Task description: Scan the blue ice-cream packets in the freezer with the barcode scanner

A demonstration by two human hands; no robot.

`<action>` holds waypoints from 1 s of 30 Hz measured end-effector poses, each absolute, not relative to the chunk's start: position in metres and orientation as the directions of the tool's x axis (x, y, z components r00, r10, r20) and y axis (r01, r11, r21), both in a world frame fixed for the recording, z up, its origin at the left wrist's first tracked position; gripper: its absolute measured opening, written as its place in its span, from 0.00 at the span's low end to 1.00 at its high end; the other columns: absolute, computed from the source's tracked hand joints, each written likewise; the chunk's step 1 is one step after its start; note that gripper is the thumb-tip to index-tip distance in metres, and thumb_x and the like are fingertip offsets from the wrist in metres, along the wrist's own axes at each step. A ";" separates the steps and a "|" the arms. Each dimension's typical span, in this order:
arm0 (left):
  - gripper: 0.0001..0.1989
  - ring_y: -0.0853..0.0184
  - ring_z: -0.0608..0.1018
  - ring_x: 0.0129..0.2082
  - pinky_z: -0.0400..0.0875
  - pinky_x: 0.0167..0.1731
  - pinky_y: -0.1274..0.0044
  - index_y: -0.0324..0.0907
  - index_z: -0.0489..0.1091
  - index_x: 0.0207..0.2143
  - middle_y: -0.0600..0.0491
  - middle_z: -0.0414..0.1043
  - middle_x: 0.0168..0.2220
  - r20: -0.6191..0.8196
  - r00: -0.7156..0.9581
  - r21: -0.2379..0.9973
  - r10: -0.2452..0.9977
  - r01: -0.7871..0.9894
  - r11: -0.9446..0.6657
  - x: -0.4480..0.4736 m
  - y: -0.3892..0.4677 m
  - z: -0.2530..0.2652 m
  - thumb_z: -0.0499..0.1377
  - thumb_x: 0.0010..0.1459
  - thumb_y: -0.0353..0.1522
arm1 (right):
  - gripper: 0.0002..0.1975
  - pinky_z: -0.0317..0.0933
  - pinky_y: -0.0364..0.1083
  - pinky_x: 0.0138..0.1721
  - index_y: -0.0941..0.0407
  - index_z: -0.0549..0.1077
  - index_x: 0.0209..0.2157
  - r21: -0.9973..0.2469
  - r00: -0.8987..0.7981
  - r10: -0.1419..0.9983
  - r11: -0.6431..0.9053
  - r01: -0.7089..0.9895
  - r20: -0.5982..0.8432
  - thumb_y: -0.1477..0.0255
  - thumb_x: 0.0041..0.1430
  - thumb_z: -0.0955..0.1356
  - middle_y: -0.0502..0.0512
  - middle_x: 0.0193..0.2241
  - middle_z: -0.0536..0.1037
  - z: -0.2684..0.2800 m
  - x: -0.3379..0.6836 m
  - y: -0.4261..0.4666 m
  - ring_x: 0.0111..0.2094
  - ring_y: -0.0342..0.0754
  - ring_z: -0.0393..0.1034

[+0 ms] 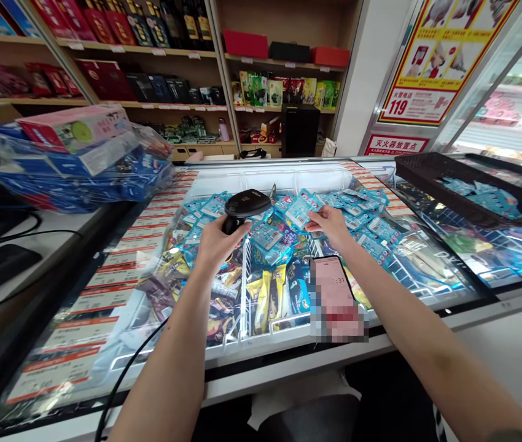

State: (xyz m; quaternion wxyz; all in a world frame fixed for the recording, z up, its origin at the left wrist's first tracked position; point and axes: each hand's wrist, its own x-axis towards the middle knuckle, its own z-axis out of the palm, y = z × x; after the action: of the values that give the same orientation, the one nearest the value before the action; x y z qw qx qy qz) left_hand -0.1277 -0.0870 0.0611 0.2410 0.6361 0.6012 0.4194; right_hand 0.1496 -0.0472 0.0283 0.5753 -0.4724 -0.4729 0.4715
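Observation:
My left hand (218,244) is wrapped round the handle of a black barcode scanner (248,203), its head pointing away to the right. In my right hand (329,224) a blue packet (304,209) is pinched by its lower right edge, a printed barcode patch on the side facing me. More blue packets (268,236) lie scattered under and around both hands on the glass top of a chest freezer (298,179). Below my right wrist a phone (333,294) with a lit screen, partly blurred out, rests near the front edge.
Wrapped ice creams (268,299) fill wire baskets beneath the glass. A brown tray (454,161) with blue packets stands at the right. Plastic-wrapped boxes (77,153) are stacked at the left. The scanner's cable (125,374) runs down beside my left forearm. Stocked shelves (150,104) stand behind.

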 end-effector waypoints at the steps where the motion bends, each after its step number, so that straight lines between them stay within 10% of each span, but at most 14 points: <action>1: 0.22 0.68 0.70 0.20 0.59 0.20 0.78 0.40 0.71 0.32 0.54 0.68 0.20 0.226 -0.030 0.798 0.974 0.578 -0.167 -0.125 -0.088 0.062 0.60 0.48 0.50 | 0.16 0.74 0.44 0.24 0.56 0.68 0.27 -0.986 0.132 0.987 0.113 -0.121 0.096 0.64 0.45 0.76 0.48 0.19 0.75 0.028 0.156 -0.050 0.22 0.47 0.76; 30: 0.25 0.70 0.67 0.22 0.54 0.21 0.80 0.38 0.73 0.32 0.55 0.67 0.21 0.150 0.219 0.641 0.964 0.721 -0.264 -0.102 -0.097 0.069 0.61 0.47 0.52 | 0.19 0.72 0.54 0.25 0.53 0.63 0.35 -0.982 0.147 0.971 0.189 0.001 0.187 0.61 0.47 0.72 0.50 0.23 0.75 0.025 0.162 -0.055 0.25 0.55 0.77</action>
State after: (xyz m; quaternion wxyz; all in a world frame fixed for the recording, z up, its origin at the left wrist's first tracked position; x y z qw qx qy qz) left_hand -0.1020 -0.0971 0.0687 0.2252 0.7476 0.5634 0.2703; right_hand 0.1622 -0.0546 0.0245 0.5838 -0.4825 -0.5038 0.4154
